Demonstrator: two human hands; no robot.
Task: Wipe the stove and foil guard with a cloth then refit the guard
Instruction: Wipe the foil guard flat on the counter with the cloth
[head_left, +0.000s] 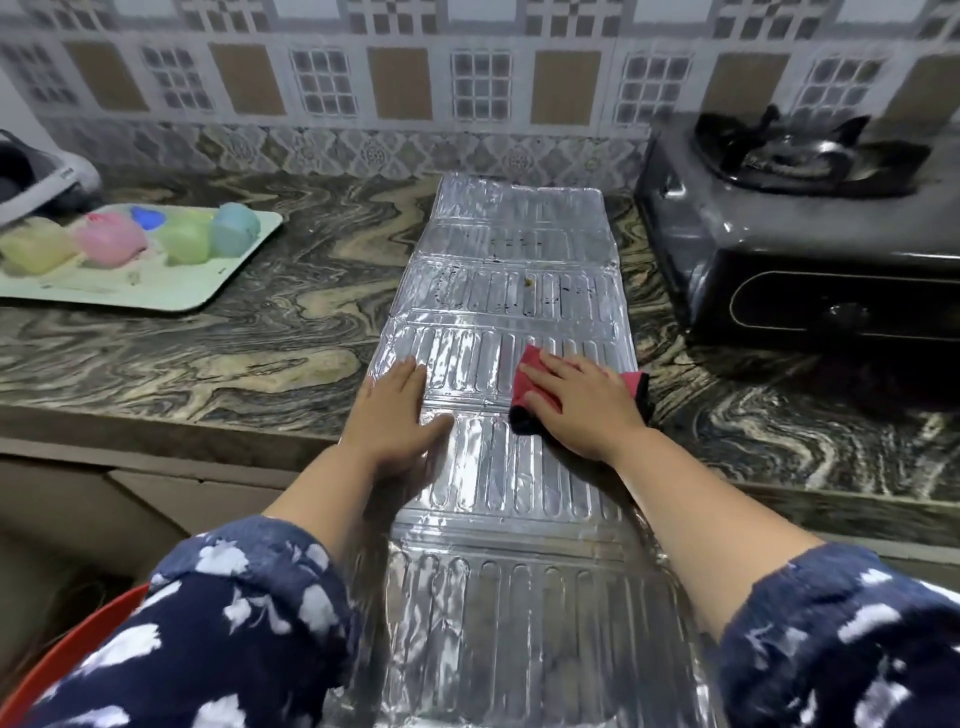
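The silver foil guard (514, 291) lies unfolded flat across the marbled counter, its near end hanging over the front edge toward me. Dark specks and a small brown crumb dot its far panels. My left hand (397, 415) rests flat on the guard's left side, fingers spread, holding nothing. My right hand (582, 402) presses a red and black cloth (530, 389) onto the guard's right side. The black gas stove (789, 249) stands on the counter at the right, apart from the guard, with its burner and pan support at the back.
A pale green tray (156, 296) holding several pastel plastic cups sits on the counter (234, 353) at the left, beside a grey appliance (47, 176). A tiled wall runs behind. A red rim (67, 654) shows at bottom left, below the counter.
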